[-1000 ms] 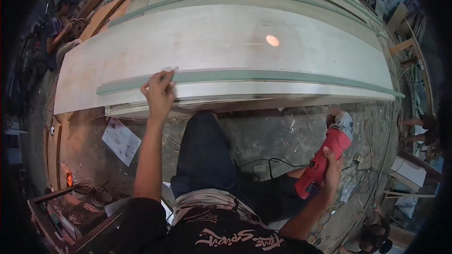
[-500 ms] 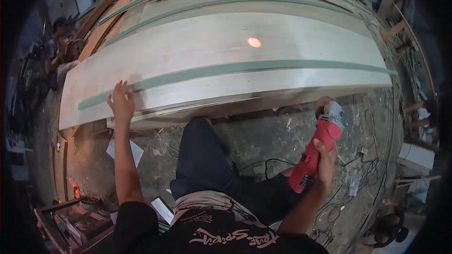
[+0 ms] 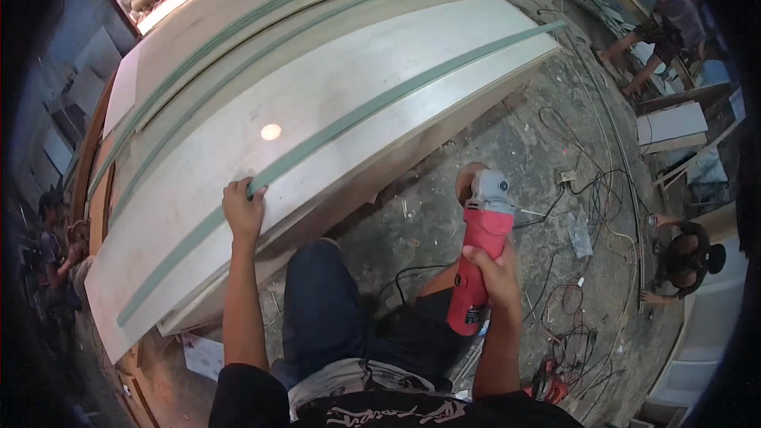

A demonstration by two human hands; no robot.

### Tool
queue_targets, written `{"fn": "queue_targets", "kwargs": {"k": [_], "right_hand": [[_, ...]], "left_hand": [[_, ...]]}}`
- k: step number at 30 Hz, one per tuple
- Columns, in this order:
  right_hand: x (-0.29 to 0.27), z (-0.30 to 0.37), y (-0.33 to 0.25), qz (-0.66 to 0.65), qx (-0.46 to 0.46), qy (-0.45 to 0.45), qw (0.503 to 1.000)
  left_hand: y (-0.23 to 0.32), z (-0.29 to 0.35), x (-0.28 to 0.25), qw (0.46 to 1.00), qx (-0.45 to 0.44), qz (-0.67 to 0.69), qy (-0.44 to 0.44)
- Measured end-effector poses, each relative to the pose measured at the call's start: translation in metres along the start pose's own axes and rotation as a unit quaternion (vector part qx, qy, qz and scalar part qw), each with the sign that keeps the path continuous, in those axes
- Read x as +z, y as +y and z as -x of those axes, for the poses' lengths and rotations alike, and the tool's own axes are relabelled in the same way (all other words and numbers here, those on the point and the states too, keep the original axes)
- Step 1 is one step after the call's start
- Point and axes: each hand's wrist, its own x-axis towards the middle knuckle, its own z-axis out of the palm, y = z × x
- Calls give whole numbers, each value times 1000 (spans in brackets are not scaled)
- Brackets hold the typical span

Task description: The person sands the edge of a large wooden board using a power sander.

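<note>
My left hand (image 3: pixel 242 212) is closed over a long, narrow green strip (image 3: pixel 349 126), thumb on the near side and fingers on the far side. The strip lies lengthwise on a wide pale board (image 3: pixel 388 63), close to its near edge. In my right hand (image 3: pixel 499 271) is a red angle grinder (image 3: pixel 486 230) with a grey metal head. Its brownish disc (image 3: pixel 469 182) points up and away, over the floor and apart from the board. Whether the disc is spinning cannot be made out.
More green strips (image 3: pixel 230 41) lie across the far boards. Tangled cables (image 3: pixel 590 222) and a second red tool (image 3: pixel 547 384) are on the floor at right. One person (image 3: pixel 688 260) crouches at right, another (image 3: pixel 670 28) bends at far right, and a third (image 3: pixel 55 242) is at left.
My left hand, earlier raised with fingers spread near the strip's left part, now grips the strip. My view has turned right. The grinder stays in my right hand.
</note>
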Motion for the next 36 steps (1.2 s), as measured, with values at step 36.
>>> {"fn": "queue_targets", "kwargs": {"k": [36], "right_hand": [[82, 85, -58, 32, 61, 311, 948]], "left_hand": [[-108, -277, 100, 992, 72, -87, -49]]}}
